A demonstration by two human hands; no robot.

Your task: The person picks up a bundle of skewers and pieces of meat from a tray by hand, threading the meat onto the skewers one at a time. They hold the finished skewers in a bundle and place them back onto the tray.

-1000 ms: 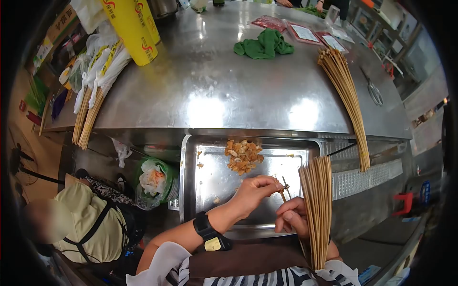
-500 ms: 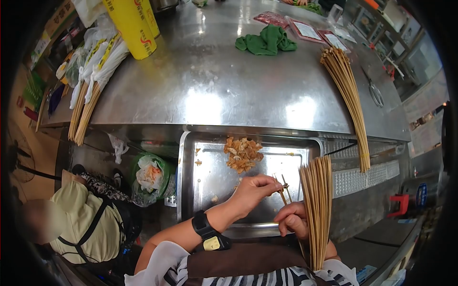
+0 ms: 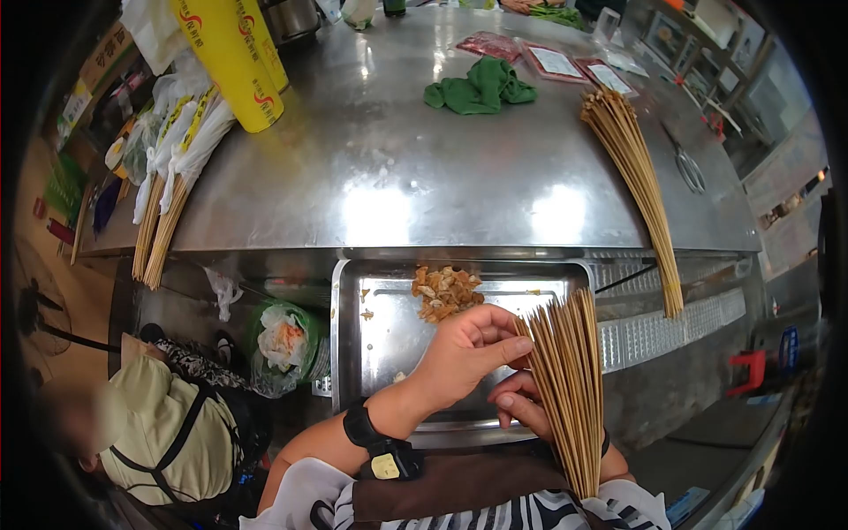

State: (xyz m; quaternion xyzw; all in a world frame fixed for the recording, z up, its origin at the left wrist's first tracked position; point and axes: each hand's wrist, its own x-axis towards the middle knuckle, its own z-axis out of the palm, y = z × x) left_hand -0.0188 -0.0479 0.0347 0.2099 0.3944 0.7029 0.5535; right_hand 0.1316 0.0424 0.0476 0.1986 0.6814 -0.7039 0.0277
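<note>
A thick bundle of bamboo skewers point(image 3: 570, 389) stands points up in front of my right forearm. My right hand point(image 3: 523, 405) is curled at the bundle's left side, its palm partly hidden behind the sticks. My left hand point(image 3: 473, 353) is closed in a pinch at the bundle's upper left edge, with its thumb and fingertips against the outermost skewer tips. Any small piece between those fingertips is hidden. Below both hands lies a steel tray point(image 3: 349, 353), with a heap of brownish-orange food pieces point(image 3: 444, 293) near its far side.
Beyond the tray is a steel table point(image 3: 300, 185) bearing a green cloth point(image 3: 481, 87), packed red food point(image 3: 552, 62), scissors point(image 3: 687, 163) and another skewer bundle point(image 3: 632, 168). Yellow rolls point(image 3: 234, 66) and bagged skewers point(image 3: 172, 190) are at left. A person point(image 3: 172, 424) sits at lower left.
My left hand has moved slightly down to the bundle's edge. The skewers that stood apart between my hands now lie against the bundle, which leans more to the left. The view has shifted slightly.
</note>
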